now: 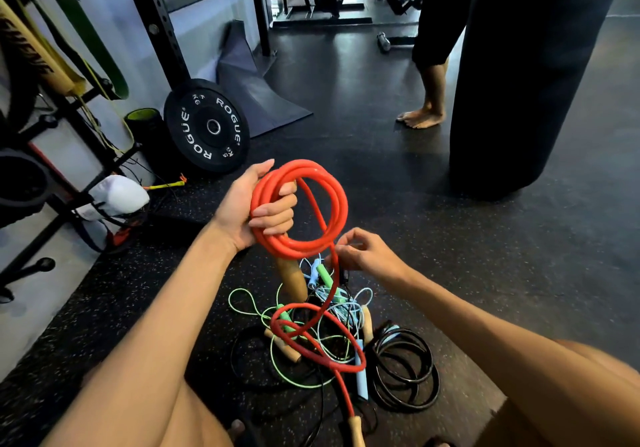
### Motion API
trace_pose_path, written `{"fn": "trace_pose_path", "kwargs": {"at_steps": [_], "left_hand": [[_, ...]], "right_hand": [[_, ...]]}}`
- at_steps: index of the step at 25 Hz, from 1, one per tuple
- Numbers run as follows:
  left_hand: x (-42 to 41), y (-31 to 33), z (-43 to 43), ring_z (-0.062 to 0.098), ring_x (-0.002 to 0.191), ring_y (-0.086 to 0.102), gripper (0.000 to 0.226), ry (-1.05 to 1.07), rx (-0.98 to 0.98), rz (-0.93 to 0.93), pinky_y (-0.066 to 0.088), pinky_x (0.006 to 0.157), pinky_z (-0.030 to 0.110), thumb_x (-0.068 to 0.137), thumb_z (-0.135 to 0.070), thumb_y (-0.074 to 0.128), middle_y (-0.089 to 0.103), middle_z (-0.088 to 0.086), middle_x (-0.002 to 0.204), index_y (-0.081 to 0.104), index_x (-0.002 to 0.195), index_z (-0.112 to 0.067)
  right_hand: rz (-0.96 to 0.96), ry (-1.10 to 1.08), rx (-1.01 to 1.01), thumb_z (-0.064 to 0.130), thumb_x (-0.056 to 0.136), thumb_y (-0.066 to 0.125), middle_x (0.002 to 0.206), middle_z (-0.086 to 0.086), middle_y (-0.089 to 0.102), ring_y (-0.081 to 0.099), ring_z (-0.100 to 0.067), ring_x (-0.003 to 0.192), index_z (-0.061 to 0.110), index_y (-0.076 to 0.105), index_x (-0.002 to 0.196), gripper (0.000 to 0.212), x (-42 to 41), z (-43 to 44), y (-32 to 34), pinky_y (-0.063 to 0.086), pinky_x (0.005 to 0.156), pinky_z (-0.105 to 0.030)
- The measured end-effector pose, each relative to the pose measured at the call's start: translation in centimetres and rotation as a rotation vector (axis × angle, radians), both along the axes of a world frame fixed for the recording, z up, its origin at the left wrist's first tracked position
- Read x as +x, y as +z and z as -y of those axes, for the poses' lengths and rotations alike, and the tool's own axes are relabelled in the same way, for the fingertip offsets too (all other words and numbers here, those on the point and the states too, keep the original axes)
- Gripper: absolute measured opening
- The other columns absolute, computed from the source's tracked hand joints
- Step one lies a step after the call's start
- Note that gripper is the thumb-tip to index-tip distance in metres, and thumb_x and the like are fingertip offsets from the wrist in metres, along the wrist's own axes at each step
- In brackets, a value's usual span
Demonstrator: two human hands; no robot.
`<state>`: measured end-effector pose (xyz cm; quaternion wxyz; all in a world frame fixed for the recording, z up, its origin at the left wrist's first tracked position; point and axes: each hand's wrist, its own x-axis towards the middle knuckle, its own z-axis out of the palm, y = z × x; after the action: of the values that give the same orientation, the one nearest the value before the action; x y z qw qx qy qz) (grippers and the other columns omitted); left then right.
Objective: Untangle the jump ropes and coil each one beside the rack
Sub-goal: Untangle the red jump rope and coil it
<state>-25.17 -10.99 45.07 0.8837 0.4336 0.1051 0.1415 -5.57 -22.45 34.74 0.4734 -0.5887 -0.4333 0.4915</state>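
Note:
My left hand [254, 209] grips a coil of thick red jump rope [337, 201], several loops held upright, with a wooden handle [292, 278] hanging below the fist. The red rope's free length runs down from the coil past my right hand [363, 254], which pinches it just below the coil. On the floor the red rope loops over a tangle of thin green rope [282, 370], light blue rope [341, 304] and black rope [249, 356], and ends at a second wooden handle [356, 431]. A coiled black rope [405, 370] with a blue handle lies to the right of the tangle.
A black rack [152, 14] stands at the left with a Rogue weight plate [207, 126] leaning on it and a foam roller [143, 123] beside. A heavy punching bag [512, 76] hangs at the right. A barefoot person [424, 116] stands behind it. My knees frame the bottom.

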Motion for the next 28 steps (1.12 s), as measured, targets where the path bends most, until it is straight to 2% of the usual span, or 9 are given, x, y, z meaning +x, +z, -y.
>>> {"fn": "trace_pose_path", "kwargs": {"at_steps": [4,6,9,12,14,17,20,25,28], "left_hand": [[0.0,0.2,-0.4,0.006,0.027,0.021,0.044,0.146,0.018,0.026,0.025,0.036,0.022,0.102,-0.040,0.021,0.031,-0.008,0.038,0.043,0.077,-0.012],[-0.2,0.4,-0.7,0.004,0.027,0.024,0.045,0.211,0.034,0.022,0.025,0.035,0.021,0.103,-0.041,0.022,0.030,-0.008,0.038,0.043,0.076,-0.013],[-0.8,0.6,-1.3,0.004,0.026,0.024,0.045,0.267,0.038,0.022,0.024,0.034,0.021,0.103,-0.040,0.023,0.028,-0.008,0.038,0.045,0.075,-0.013],[-1.6,0.6,-1.6,0.005,0.026,0.023,0.045,0.251,0.059,-0.037,0.025,0.035,0.021,0.102,-0.041,0.025,0.028,-0.008,0.037,0.046,0.074,-0.012],[-2.0,0.5,-1.7,0.005,0.026,0.024,0.047,0.231,0.073,-0.087,0.028,0.035,0.022,0.102,-0.041,0.025,0.028,-0.008,0.037,0.048,0.074,-0.012],[-2.0,0.3,-1.5,0.005,0.027,0.025,0.049,0.190,0.082,-0.158,0.031,0.036,0.022,0.102,-0.044,0.027,0.028,-0.008,0.038,0.050,0.076,-0.010],[-1.4,0.1,-0.7,0.006,0.029,0.026,0.049,0.154,0.093,-0.179,0.032,0.038,0.022,0.102,-0.044,0.025,0.029,-0.007,0.041,0.049,0.081,-0.008],[-0.3,0.2,-0.3,0.011,0.044,0.034,0.043,0.281,0.140,-0.049,0.040,0.053,0.028,0.104,-0.038,0.022,0.037,0.000,0.056,0.050,0.091,-0.008],[0.5,0.1,0.0,0.016,0.055,0.045,0.042,0.380,0.160,-0.024,0.046,0.065,0.032,0.104,-0.041,0.027,0.045,0.004,0.065,0.051,0.098,-0.007]], "right_hand": [[-0.244,0.121,-0.213,0.024,0.101,0.054,0.087,-0.027,0.068,0.070,-0.038,0.084,0.010,0.046,0.105,0.017,-1.7,1.0,0.3,0.057,0.080,-0.046],[-0.148,0.297,-0.295,0.040,0.101,0.053,0.095,-0.029,0.069,0.070,-0.038,0.091,0.012,0.047,0.105,0.029,-1.7,1.6,-0.1,0.056,0.084,-0.047],[-0.009,0.403,-0.304,0.031,0.104,0.049,0.096,-0.028,0.071,0.073,-0.033,0.091,0.011,0.045,0.102,0.020,-1.9,2.5,-1.0,0.060,0.078,-0.039],[-0.016,0.026,-0.202,0.022,0.105,0.047,0.071,-0.019,0.071,0.071,-0.028,0.059,0.006,0.044,0.095,0.020,-0.9,1.5,-1.0,0.056,0.051,-0.037],[-0.021,-0.265,-0.115,0.021,0.104,0.050,0.061,-0.015,0.068,0.065,-0.026,0.046,0.004,0.046,0.089,0.023,1.1,0.2,-0.6,0.054,0.048,-0.040],[0.056,-0.562,0.014,0.021,0.099,0.060,0.064,-0.019,0.060,0.060,-0.023,0.042,0.004,0.051,0.090,0.021,4.4,-0.9,-0.4,0.052,0.040,-0.036],[0.232,-0.673,0.057,0.026,0.096,0.064,0.061,-0.013,0.060,0.055,-0.019,0.043,0.010,0.060,0.080,0.023,6.5,-1.2,-0.8,0.044,0.042,-0.027],[0.352,-0.321,-0.114,0.032,0.102,0.054,0.053,-0.005,0.056,0.046,-0.012,0.036,0.003,0.065,0.081,0.037,5.2,-1.0,-0.6,0.036,0.037,-0.021],[0.204,-0.081,-0.228,0.041,0.104,0.046,0.058,-0.009,0.061,0.059,-0.021,0.047,0.005,0.057,0.097,0.038,2.9,0.4,0.2,0.047,0.045,-0.025]]}}
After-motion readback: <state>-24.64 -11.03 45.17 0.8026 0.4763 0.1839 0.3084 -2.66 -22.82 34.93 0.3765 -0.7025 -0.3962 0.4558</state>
